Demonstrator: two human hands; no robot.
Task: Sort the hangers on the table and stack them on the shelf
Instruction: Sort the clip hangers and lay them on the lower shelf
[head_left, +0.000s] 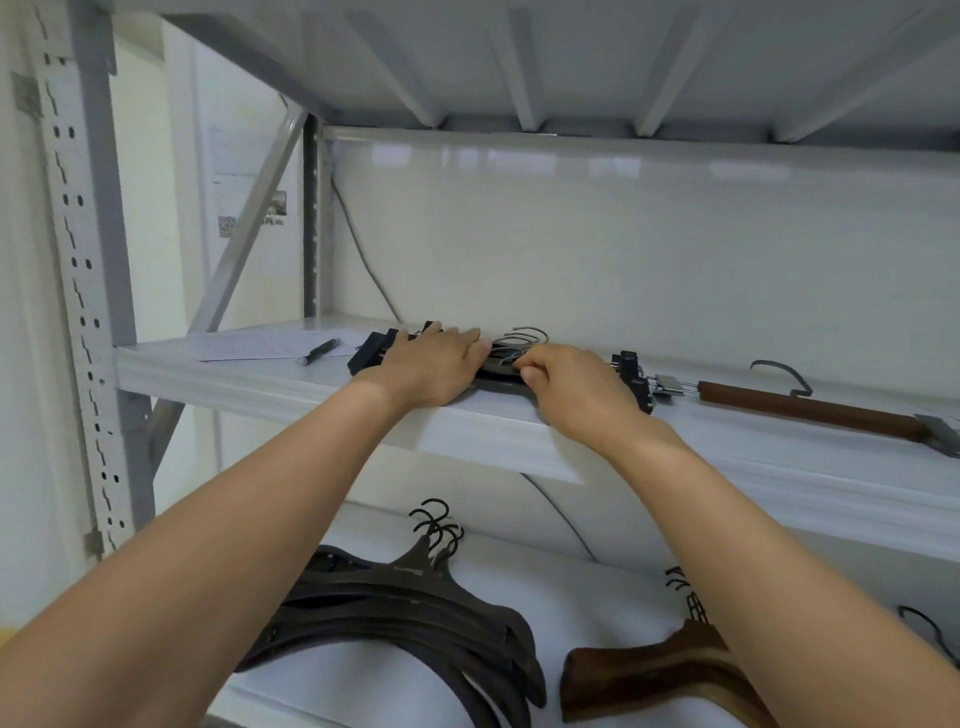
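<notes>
Here, the left grip (431, 364) lies flat, fingers straight, on a stack of black clip hangers (497, 374) near the front edge of the shelf (260, 376), while the right grip (576, 387) curls its fingers onto the stack by the hooks, with a wooden hanger (805, 408) lying towards the shelf's right end.
</notes>
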